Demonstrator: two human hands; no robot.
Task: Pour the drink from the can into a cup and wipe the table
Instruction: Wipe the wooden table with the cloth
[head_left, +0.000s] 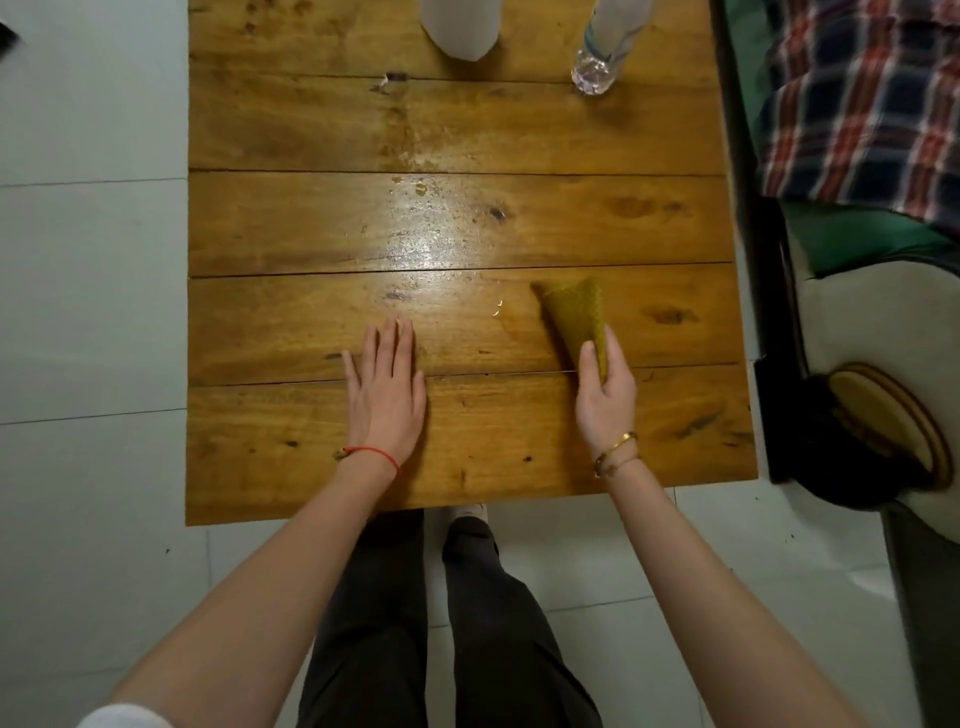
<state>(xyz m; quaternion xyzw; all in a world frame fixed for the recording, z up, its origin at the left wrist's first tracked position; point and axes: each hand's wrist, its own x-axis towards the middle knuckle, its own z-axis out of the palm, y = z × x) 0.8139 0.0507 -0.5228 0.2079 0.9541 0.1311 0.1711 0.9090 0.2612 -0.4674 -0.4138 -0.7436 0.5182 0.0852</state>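
Left hand (385, 387) flat on the wooden table (270, 218), fingers straight and together, palm down, holding nothing, near the front edge and left of centre. Right hand (605, 387) toward the front right, thumb and fingers pinching the near end of a folded mustard-yellow cloth (576, 314); far end of cloth fanned out on the boards, just right of a shiny wet patch (431, 244) at the table's centre. White cup (460, 28) at the back edge, middle; clear plastic bottle (605, 49) near the back right corner. Can not visible.
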